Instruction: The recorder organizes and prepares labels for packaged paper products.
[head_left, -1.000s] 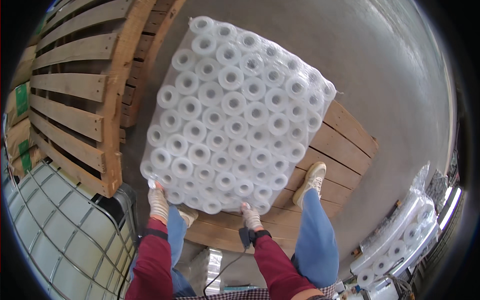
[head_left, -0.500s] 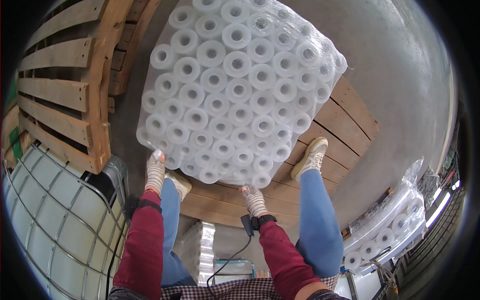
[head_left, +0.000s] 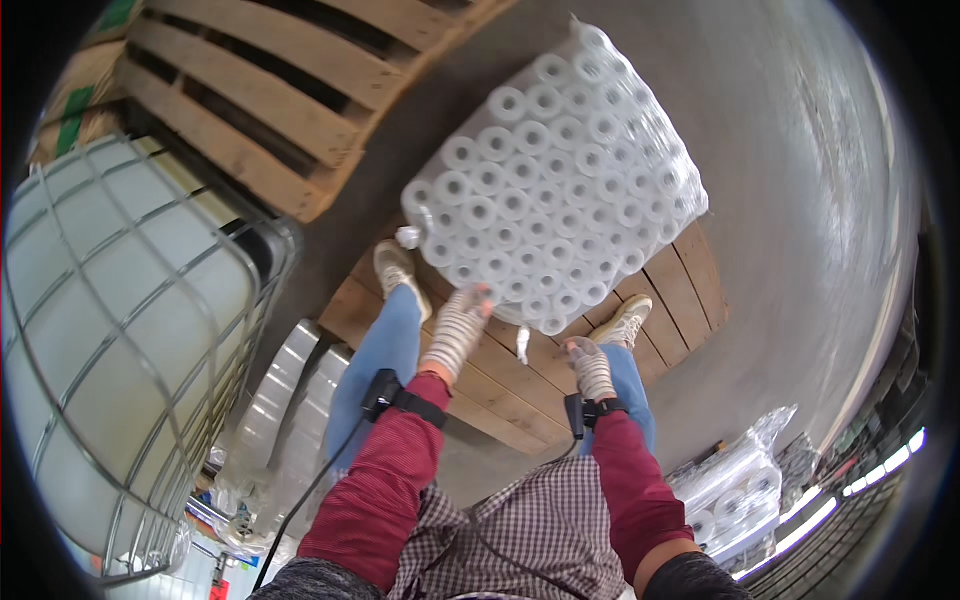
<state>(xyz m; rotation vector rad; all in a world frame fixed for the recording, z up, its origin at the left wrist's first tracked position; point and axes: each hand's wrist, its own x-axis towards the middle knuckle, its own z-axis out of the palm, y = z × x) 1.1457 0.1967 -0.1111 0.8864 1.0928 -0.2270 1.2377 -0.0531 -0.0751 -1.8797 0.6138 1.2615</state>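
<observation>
A large bundle of white translucent rolls (head_left: 535, 200), wrapped in clear plastic film, stands on a wooden pallet (head_left: 520, 390). Round hollow cores show on its top. Two twisted knobs of film stick out: one film knot (head_left: 408, 237) at the left corner, another film tail (head_left: 523, 345) at the near edge. My left hand (head_left: 462, 325), in a striped fingerless glove, is beside the near left edge with its fingers apart and nothing visible in them. Lower right of the film tail is my right hand (head_left: 590, 366), gloved alike, fingers bent and partly hidden.
My shoes (head_left: 395, 268) stand on the pallet by the bundle. A slatted wooden pallet (head_left: 250, 100) leans at the far left. A caged white tank (head_left: 130, 330) fills the left side. Another film-wrapped stack of rolls (head_left: 735, 500) is at the lower right.
Both hands have let go of the film's gathered ends and moved to the right and back from it. The view has turned, and the bundle appears smaller and farther off.
</observation>
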